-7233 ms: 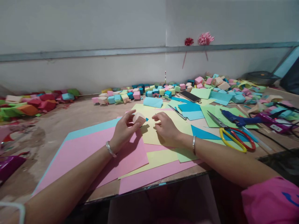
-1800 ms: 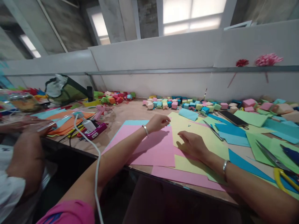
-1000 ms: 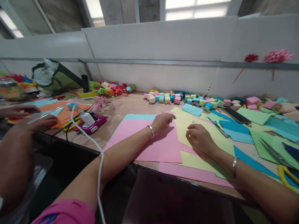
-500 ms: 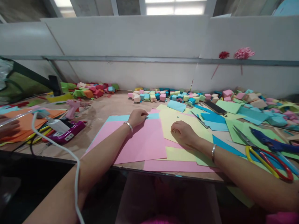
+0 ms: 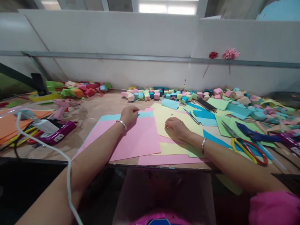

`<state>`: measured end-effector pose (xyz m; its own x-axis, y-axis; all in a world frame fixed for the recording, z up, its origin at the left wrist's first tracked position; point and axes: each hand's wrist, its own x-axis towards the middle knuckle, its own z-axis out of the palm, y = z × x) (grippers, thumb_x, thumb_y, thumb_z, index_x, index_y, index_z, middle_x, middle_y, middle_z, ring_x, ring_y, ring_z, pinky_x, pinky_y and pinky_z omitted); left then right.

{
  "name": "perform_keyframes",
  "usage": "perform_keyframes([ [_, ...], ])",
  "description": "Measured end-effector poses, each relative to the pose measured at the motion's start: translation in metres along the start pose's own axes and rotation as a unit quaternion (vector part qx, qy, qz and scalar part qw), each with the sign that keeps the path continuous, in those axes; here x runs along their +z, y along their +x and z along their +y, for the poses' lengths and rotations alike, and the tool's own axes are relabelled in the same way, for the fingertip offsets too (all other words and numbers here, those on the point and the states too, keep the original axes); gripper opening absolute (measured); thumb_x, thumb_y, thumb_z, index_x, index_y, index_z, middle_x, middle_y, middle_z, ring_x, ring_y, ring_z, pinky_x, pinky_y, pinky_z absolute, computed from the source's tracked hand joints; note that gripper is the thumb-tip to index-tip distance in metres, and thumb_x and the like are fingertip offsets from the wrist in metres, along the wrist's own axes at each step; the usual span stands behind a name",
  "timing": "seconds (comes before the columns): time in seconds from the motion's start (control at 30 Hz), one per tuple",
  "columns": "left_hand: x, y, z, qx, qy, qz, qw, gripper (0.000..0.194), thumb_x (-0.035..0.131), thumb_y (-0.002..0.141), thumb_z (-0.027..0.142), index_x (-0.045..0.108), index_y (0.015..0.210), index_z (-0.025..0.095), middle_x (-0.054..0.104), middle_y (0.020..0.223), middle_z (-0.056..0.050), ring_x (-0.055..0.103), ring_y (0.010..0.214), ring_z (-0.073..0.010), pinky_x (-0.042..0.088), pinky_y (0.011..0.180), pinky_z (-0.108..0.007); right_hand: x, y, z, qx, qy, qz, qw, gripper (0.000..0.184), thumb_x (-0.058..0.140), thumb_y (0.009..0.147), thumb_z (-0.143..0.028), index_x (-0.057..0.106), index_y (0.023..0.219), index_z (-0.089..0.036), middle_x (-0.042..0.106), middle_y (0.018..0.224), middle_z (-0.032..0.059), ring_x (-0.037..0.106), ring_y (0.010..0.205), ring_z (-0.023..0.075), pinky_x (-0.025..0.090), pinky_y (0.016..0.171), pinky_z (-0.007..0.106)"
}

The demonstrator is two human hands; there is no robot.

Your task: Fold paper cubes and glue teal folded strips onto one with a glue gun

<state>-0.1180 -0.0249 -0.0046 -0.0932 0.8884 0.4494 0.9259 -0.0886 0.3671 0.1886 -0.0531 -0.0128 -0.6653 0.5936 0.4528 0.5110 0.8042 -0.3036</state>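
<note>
My left hand (image 5: 128,115) rests on a pink paper sheet (image 5: 140,136), near the light blue strip (image 5: 146,114) along its far edge. Its fingers are curled inward, and whether they hold anything small is hidden. To the right, my right hand (image 5: 177,127) lies on pale yellow paper (image 5: 161,120) with its fingers loosely closed and nothing visible in them. Beyond that hand lie a slim metal tool (image 5: 191,116), perhaps tweezers or scissors, and blue paper pieces (image 5: 205,118). Another pink sheet (image 5: 168,159) shows beneath, along the table's front edge.
Scissors with yellow and red handles (image 5: 254,153) and a blue glue gun (image 5: 254,132) lie at right. A phone (image 5: 205,104) sits behind. Small paper cubes (image 5: 150,94) line the wall. At left are a pink glue gun (image 5: 61,109), a purple power strip (image 5: 58,132) and a white cable (image 5: 69,178).
The camera view has turned somewhat to the right, so the table's contents appear shifted left. Both hands stay in nearly the same places on the paper.
</note>
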Motion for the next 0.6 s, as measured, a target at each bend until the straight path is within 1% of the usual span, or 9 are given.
perform_keyframes([
  [0.07, -0.001, 0.001, 0.000, 0.003, -0.005, 0.006, 1.000, 0.029, 0.053, 0.075, 0.020, 0.077, 0.091, 0.019, 0.077, 0.098, -0.008, 0.069, 0.087, -0.0237, 0.052, 0.082, -0.033, -0.009, 0.006, 0.008, 0.012, -0.005, 0.041, 0.999, 0.023, 0.052, 0.079, -0.003, 0.069, 0.086, -0.018, 0.070, 0.102, 0.0094, 0.060, 0.100, 0.0225, 0.047, 0.089, 0.036],
  [0.1, -0.001, 0.001, 0.001, 0.007, -0.008, 0.009, 1.000, 0.028, 0.053, 0.075, 0.020, 0.077, 0.090, 0.019, 0.077, 0.097, -0.007, 0.069, 0.087, -0.0232, 0.052, 0.082, -0.032, -0.016, 0.012, 0.015, 0.035, -0.011, 0.063, 0.997, 0.023, 0.054, 0.079, -0.004, 0.068, 0.090, -0.018, 0.069, 0.105, 0.0092, 0.060, 0.103, 0.0227, 0.046, 0.091, 0.036],
  [0.13, -0.001, 0.002, 0.002, 0.012, -0.013, 0.012, 1.000, 0.028, 0.052, 0.076, 0.020, 0.077, 0.090, 0.020, 0.077, 0.097, -0.006, 0.069, 0.088, -0.0227, 0.053, 0.083, -0.032, -0.024, 0.019, 0.024, 0.069, -0.019, 0.081, 0.994, 0.023, 0.055, 0.079, -0.006, 0.068, 0.094, -0.018, 0.069, 0.108, 0.0089, 0.060, 0.105, 0.0227, 0.046, 0.093, 0.036],
  [0.2, -0.001, 0.003, 0.005, 0.022, -0.022, 0.020, 0.999, 0.029, 0.051, 0.077, 0.022, 0.076, 0.092, 0.020, 0.077, 0.098, -0.006, 0.068, 0.090, -0.0219, 0.053, 0.084, -0.031, -0.041, 0.037, 0.046, 0.180, -0.046, 0.096, 0.978, 0.024, 0.060, 0.080, -0.012, 0.066, 0.102, -0.018, 0.068, 0.112, 0.0081, 0.061, 0.104, 0.0217, 0.045, 0.094, 0.034],
  [0.27, -0.001, 0.005, 0.005, 0.027, -0.030, 0.032, 0.999, 0.030, 0.050, 0.078, 0.023, 0.076, 0.095, 0.019, 0.076, 0.101, -0.006, 0.068, 0.091, -0.0211, 0.053, 0.084, -0.030, -0.055, 0.056, 0.070, 0.237, -0.068, 0.107, 0.963, 0.033, 0.063, 0.079, -0.017, 0.062, 0.112, -0.014, 0.065, 0.118, 0.0126, 0.059, 0.109, 0.0250, 0.044, 0.095, 0.035],
  [0.33, -0.002, 0.006, 0.003, 0.024, -0.032, 0.042, 0.998, 0.031, 0.050, 0.079, 0.022, 0.075, 0.096, 0.018, 0.076, 0.101, -0.007, 0.068, 0.090, -0.0211, 0.053, 0.084, -0.030, -0.061, 0.074, 0.092, 0.287, -0.085, 0.117, 0.947, 0.042, 0.067, 0.078, -0.022, 0.058, 0.118, -0.011, 0.062, 0.122, 0.0174, 0.056, 0.114, 0.0289, 0.043, 0.095, 0.038],
  [0.4, -0.003, 0.007, -0.001, 0.019, -0.032, 0.050, 0.998, 0.033, 0.049, 0.079, 0.022, 0.075, 0.098, 0.017, 0.076, 0.101, -0.008, 0.069, 0.088, -0.0217, 0.053, 0.084, -0.031, -0.058, 0.088, 0.108, 0.335, -0.092, 0.121, 0.930, 0.050, 0.070, 0.076, -0.029, 0.054, 0.120, -0.010, 0.062, 0.122, 0.0198, 0.057, 0.114, 0.0308, 0.044, 0.093, 0.039],
  [0.5, -0.005, 0.008, -0.007, 0.012, -0.030, 0.056, 0.998, 0.034, 0.048, 0.079, 0.022, 0.075, 0.100, 0.016, 0.076, 0.100, -0.009, 0.069, 0.088, -0.0226, 0.052, 0.085, -0.031, -0.044, 0.102, 0.119, 0.389, -0.087, 0.115, 0.910, 0.054, 0.073, 0.073, -0.040, 0.054, 0.116, -0.013, 0.064, 0.117, 0.0183, 0.060, 0.109, 0.0302, 0.047, 0.085, 0.037],
  [0.6, -0.008, 0.009, -0.009, 0.013, -0.034, 0.054, 0.998, 0.032, 0.049, 0.077, 0.022, 0.075, 0.096, 0.017, 0.076, 0.099, -0.009, 0.069, 0.089, -0.0229, 0.052, 0.085, -0.032, -0.027, 0.111, 0.116, 0.395, -0.069, 0.108, 0.910, 0.051, 0.075, 0.069, -0.034, 0.057, 0.111, -0.012, 0.067, 0.107, 0.0152, 0.063, 0.100, 0.0284, 0.049, 0.075, 0.032],
])
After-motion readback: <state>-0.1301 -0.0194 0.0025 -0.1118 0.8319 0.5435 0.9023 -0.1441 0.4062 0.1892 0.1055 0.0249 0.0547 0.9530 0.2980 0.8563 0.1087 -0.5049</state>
